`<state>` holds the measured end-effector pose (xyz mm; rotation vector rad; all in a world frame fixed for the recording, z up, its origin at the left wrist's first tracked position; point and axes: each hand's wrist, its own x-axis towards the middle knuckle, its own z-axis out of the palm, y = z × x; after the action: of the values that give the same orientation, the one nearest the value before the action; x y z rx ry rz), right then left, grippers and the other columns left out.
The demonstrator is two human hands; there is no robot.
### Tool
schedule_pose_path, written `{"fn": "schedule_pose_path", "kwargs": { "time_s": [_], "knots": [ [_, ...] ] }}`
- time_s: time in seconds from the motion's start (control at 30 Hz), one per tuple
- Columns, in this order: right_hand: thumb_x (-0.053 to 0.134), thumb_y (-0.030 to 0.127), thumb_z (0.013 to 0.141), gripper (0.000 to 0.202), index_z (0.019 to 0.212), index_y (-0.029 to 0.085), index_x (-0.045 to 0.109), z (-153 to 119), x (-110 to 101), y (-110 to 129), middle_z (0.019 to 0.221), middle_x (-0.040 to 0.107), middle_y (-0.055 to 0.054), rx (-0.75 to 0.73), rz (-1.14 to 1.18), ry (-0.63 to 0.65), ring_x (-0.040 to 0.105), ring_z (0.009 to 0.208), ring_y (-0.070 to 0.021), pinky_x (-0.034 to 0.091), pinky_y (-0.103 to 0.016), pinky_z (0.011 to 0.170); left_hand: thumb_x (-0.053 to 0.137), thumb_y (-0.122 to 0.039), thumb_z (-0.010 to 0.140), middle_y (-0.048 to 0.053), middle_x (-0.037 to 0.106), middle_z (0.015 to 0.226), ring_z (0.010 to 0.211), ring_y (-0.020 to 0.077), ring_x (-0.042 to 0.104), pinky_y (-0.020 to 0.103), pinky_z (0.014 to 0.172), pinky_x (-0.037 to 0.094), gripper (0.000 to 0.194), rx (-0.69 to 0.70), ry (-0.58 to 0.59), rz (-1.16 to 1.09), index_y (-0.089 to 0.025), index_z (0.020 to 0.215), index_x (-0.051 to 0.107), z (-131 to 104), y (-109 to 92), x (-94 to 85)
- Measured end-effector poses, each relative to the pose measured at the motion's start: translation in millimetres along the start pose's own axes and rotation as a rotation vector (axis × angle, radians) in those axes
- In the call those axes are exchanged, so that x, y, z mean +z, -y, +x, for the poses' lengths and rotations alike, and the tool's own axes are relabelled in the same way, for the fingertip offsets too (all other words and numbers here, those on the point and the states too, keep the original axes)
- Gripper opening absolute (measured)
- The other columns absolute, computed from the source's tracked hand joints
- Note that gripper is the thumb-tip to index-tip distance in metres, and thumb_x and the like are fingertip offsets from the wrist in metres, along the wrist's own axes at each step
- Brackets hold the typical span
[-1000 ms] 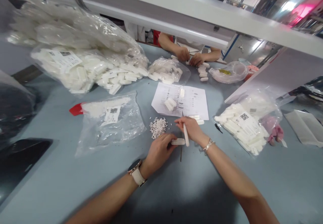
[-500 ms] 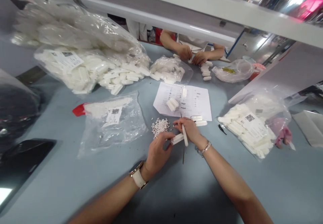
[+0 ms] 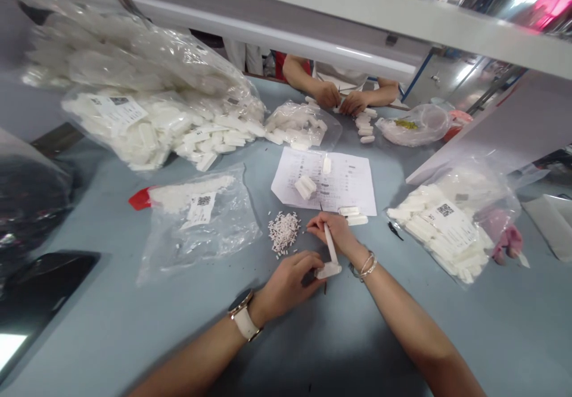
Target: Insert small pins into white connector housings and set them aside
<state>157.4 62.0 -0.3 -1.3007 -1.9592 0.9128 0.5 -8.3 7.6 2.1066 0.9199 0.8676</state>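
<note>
My left hand [image 3: 290, 281] is closed, thumb and fingers gripping one end of a white plastic piece [image 3: 329, 270] just above the table. My right hand [image 3: 333, 233] is closed too, with a narrow white plastic bar [image 3: 329, 243] sticking out from under its palm. The bar's lower end meets the white piece. A thin dark tool tip [image 3: 320, 206] shows beyond the right fingers, and another thin end appears below the white piece; the stretch between is hidden. Left of the right fingertips lies a pile of tiny white cylinders [image 3: 284, 232].
Behind lies a printed sheet [image 3: 353, 182] with white pieces on it. White-part bags stand at left [image 3: 147, 140] and right [image 3: 442, 230]. A flat bag [image 3: 201, 218] with a red scoop [image 3: 140, 199] lies left. Across the table, a co-worker's hands [image 3: 342, 100] handle parts under the shelf [image 3: 357, 3].
My left hand has moved down and right with the white piece, which now sits at the bar's lower end. The right hand has moved slightly down.
</note>
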Motion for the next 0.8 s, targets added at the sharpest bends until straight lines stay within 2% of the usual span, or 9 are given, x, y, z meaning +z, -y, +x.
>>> {"fn": "schedule_pose_path", "kwargs": {
  "time_s": [0.17, 0.3, 0.4, 0.6, 0.8],
  "knots": [
    [0.057, 0.013, 0.074, 0.025, 0.058, 0.021, 0.04, -7, 2, 6, 0.071, 0.068, 0.002, -0.102, 0.007, 0.064, 0.061, 0.065, -0.0119, 0.045, -0.021, 0.061, 0.057, -0.022, 0.082, 0.002, 0.064, 0.077, 0.067, 0.0129, 0.059, 0.024, 0.063, 0.048, 0.003, -0.008, 0.043, 0.015, -0.019, 0.082, 0.057, 0, 0, -0.3],
    [0.055, 0.013, 0.077, 0.017, 0.062, 0.02, 0.051, -6, 5, 8, 0.067, 0.065, 0.002, -0.179, -0.094, 0.124, 0.058, 0.064, -0.012, 0.045, -0.022, 0.063, 0.058, -0.022, 0.082, 0.003, 0.064, 0.077, 0.067, 0.0131, 0.059, 0.024, 0.062, 0.047, 0.004, -0.004, 0.065, 0.007, -0.019, 0.082, 0.058, -1, 0, 0.4],
    [0.054, 0.014, 0.08, 0.015, 0.067, 0.02, 0.058, -3, 6, 5, 0.06, 0.06, 0.002, -0.211, -0.2, 0.112, 0.055, 0.062, -0.0128, 0.044, -0.023, 0.064, 0.058, -0.023, 0.082, 0.002, 0.064, 0.076, 0.065, 0.0126, 0.058, 0.023, 0.061, 0.047, 0.004, 0.006, 0.063, 0.017, -0.019, 0.083, 0.058, -1, 0, 0.1],
    [0.057, 0.015, 0.082, 0.013, 0.071, 0.02, 0.061, 0, 7, -2, 0.062, 0.06, 0.002, -0.162, -0.273, 0.077, 0.057, 0.065, -0.014, 0.044, -0.023, 0.065, 0.059, -0.023, 0.081, 0.0, 0.063, 0.075, 0.063, 0.0129, 0.058, 0.023, 0.059, 0.047, 0.004, 0.026, 0.035, 0.022, -0.02, 0.081, 0.056, 1, -2, -1.9],
    [0.056, 0.015, 0.082, 0.012, 0.073, 0.02, 0.06, 1, 8, -10, 0.065, 0.063, 0.001, -0.099, -0.346, -0.02, 0.058, 0.062, -0.0148, 0.042, -0.025, 0.062, 0.059, -0.024, 0.08, 0.001, 0.064, 0.077, 0.061, 0.0123, 0.057, 0.023, 0.059, 0.046, 0.007, -0.005, 0.021, 0.071, -0.019, 0.081, 0.054, 1, 1, -0.6]
  ]
}}
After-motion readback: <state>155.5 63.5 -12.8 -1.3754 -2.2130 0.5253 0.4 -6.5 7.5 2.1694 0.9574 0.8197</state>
